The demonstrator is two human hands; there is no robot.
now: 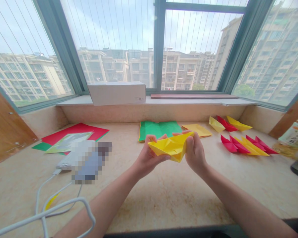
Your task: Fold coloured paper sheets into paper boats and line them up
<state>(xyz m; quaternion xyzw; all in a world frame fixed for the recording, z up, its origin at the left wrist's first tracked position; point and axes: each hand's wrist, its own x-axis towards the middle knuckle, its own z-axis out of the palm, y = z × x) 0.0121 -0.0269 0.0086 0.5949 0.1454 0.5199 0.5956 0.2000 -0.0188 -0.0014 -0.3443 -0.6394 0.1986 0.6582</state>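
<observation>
Both hands, left [151, 153] and right [195, 150], pinch the yellow paper boat [172, 145] above the counter [164, 191], near side of the green paper [160, 128]. Its shaping looks nearly finished; the fold calls for gentle, even finger pressure.

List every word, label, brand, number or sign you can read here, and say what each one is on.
No text can be read with certainty.
White box on the sill: a small printed label, too small to read.
Jar at the right edge: a wrapper with large characters, too slanted and blurred to quote.
</observation>
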